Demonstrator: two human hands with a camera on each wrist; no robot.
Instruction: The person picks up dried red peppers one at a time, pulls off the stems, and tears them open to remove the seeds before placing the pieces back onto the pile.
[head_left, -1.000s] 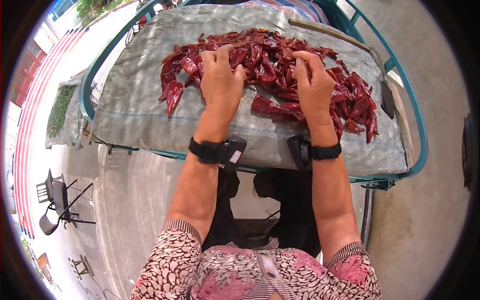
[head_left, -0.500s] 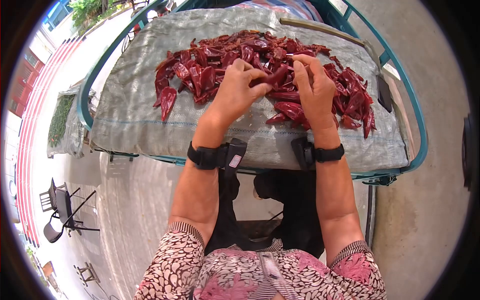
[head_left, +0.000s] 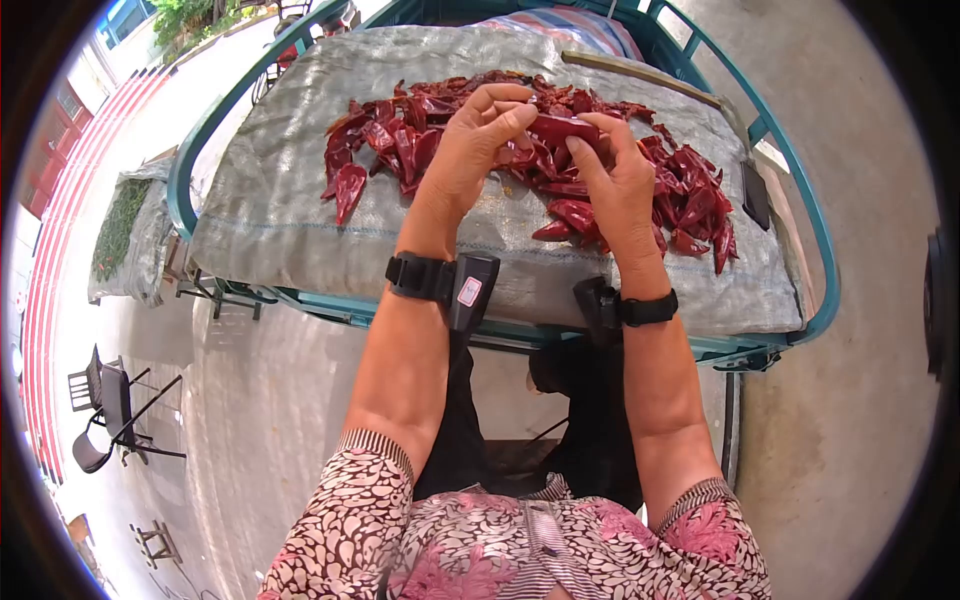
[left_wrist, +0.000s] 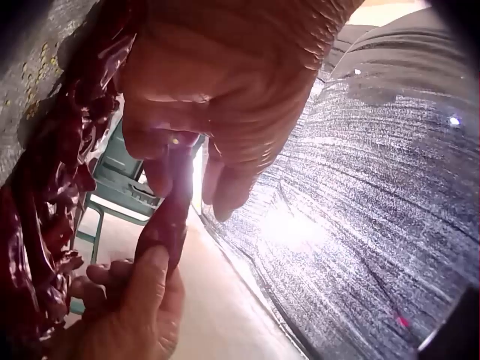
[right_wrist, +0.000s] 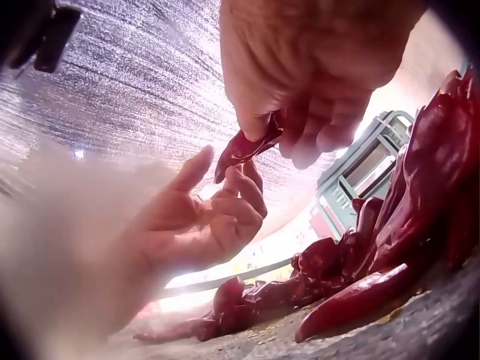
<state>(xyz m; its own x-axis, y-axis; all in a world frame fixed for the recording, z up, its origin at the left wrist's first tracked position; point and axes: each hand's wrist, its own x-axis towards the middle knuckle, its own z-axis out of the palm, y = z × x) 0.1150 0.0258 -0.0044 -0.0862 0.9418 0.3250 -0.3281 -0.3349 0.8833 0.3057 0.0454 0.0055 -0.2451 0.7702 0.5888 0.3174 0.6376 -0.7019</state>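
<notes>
Both hands hold one glossy dark red chili pepper (head_left: 562, 128) above the near side of a chili pile (head_left: 690, 200). My left hand (head_left: 470, 150) pinches one end, thumb and index finger forward. The other end is between the thumb and fingers of my right hand (head_left: 622, 185). In the left wrist view the pepper (left_wrist: 166, 221) stretches between the two hands, the right thumb laid along it. Seen from the right wrist, the pepper (right_wrist: 244, 150) tapers toward the left fingertips. A small bright glint shows by the left index fingertip.
A grey woven sheet (head_left: 260, 190) lies under the pile, inside the green metal rails (head_left: 183, 190) of a cart. A wooden strip (head_left: 640, 78) lies at the back, a dark flat phone-like object (head_left: 756, 196) at the right edge. Chairs (head_left: 118, 405) stand at far left.
The hands were apart over the pile. My left hand moved right and took hold of a chili pepper, then rose slightly; now the pepper is held between both hands.
</notes>
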